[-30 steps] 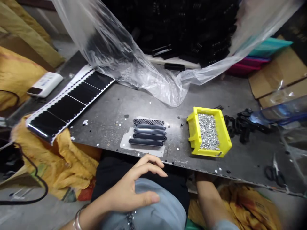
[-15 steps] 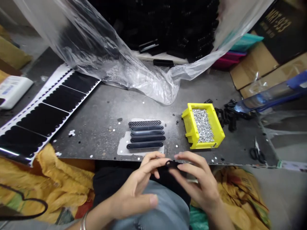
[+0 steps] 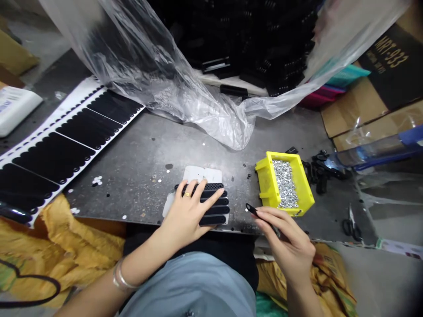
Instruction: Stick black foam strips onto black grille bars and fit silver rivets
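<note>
My left hand point(image 3: 188, 211) lies flat, fingers spread, on a row of several black oblong plastic parts point(image 3: 214, 204) resting on a white backing sheet point(image 3: 203, 174) near the front edge of the grey metal table point(image 3: 139, 154). My right hand point(image 3: 286, 240) pinches a thin black tool point(image 3: 256, 212) whose tip points up and left, just in front of a yellow bin point(image 3: 269, 185) filled with small silver screws point(image 3: 284, 182).
Long sheets of black oblong stickers point(image 3: 62, 145) lie at the left. A clear plastic bag point(image 3: 185, 83) of black parts fills the back. Loose black parts point(image 3: 319, 169) and scissors point(image 3: 350, 224) sit right of the bin. Cardboard boxes point(image 3: 363, 101) stand at right, yellow cloth point(image 3: 82, 242) below.
My left hand rose from my lap and now lies on the black parts. My right hand came apart from it, holding the thin black tool near the yellow bin.
</note>
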Available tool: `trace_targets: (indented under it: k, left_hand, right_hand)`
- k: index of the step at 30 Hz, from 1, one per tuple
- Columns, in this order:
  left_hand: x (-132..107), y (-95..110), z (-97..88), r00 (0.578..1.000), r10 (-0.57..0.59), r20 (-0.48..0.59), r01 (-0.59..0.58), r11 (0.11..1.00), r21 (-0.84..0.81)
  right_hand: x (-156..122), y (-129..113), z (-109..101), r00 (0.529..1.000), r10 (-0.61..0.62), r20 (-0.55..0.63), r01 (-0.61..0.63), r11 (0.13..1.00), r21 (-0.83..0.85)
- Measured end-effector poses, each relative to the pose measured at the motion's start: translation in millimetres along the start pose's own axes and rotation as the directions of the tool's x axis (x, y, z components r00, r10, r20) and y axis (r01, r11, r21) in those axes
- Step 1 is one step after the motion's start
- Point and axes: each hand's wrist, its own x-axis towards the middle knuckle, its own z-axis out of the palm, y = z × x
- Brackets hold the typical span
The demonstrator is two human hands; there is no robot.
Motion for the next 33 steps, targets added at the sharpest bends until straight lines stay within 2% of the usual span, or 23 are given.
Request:
trace_targets:
  k: [3,6,8,9,11,12,13,14,15,16,17,19,21,23,29,31,33]
  left_hand:
    - [0,10,2.5,1.000,0.012,0.005,-0.012,0.999,-0.037]
    - [13,23,8.0,0.985,0.171,0.022,-0.168,0.979,-0.113]
    - [19,32,9.8,0.952,0.306,0.000,-0.302,0.939,-0.164]
    - [18,36,9.3,0.929,0.367,-0.045,-0.369,0.909,-0.194]
    - [8,37,4.4,0.867,0.452,-0.210,-0.497,0.818,-0.288]
    - [-1,35,0.3,0.843,0.437,-0.313,-0.530,0.776,-0.342]
    - [-10,29,-4.7,0.839,0.368,-0.402,-0.521,0.758,-0.392]
    - [-19,21,-9.9,0.859,0.220,-0.462,-0.436,0.786,-0.438]
    - [-28,10,-14.8,0.873,0.037,-0.485,-0.297,0.831,-0.471]
    - [-35,-2,-18.7,0.856,-0.179,-0.485,-0.096,0.867,-0.489]
    - [-40,-15,-21.3,0.809,-0.367,-0.460,0.104,0.858,-0.503]
    - [-44,-39,-21.8,0.763,-0.549,-0.342,0.340,0.790,-0.510]
    - [-42,-54,-18.0,0.787,-0.579,-0.214,0.409,0.750,-0.520]
    - [-38,-60,-13.6,0.809,-0.569,-0.149,0.415,0.732,-0.540]
    - [-31,-56,-10.3,0.792,-0.589,-0.160,0.426,0.721,-0.546]
    - [-30,-57,-9.9,0.786,-0.594,-0.170,0.428,0.722,-0.544]
    - [-29,-59,-9.5,0.790,-0.590,-0.167,0.421,0.720,-0.552]
  right_hand:
    - [6,-1,8,1.000,0.019,-0.003,-0.019,1.000,0.022]
    - [20,-7,15,1.000,-0.017,-0.018,0.017,0.999,0.027]
    - [32,-12,21,0.998,-0.043,-0.039,0.045,0.998,0.037]
    - [38,-14,26,0.998,-0.055,-0.031,0.057,0.998,0.041]
    - [51,-17,40,0.992,-0.112,0.054,0.110,0.993,0.047]
    - [58,-18,49,0.978,-0.165,0.126,0.160,0.986,0.049]
    - [64,-19,60,0.953,-0.228,0.201,0.221,0.974,0.056]
    - [70,-20,70,0.918,-0.295,0.265,0.288,0.955,0.065]
    - [75,-20,81,0.881,-0.355,0.312,0.350,0.934,0.074]
    - [80,-20,90,0.850,-0.403,0.341,0.401,0.913,0.080]
    - [84,-20,99,0.826,-0.433,0.361,0.434,0.897,0.083]
    - [90,-19,109,0.796,-0.464,0.388,0.468,0.879,0.091]
    - [94,-18,114,0.783,-0.474,0.403,0.478,0.873,0.098]
    - [96,-18,116,0.776,-0.478,0.412,0.485,0.869,0.096]
    - [100,-21,116,0.765,-0.466,0.445,0.477,0.874,0.096]
    - [101,-21,110,0.755,-0.448,0.479,0.464,0.881,0.094]
    - [101,-19,99,0.778,-0.383,0.497,0.397,0.914,0.083]
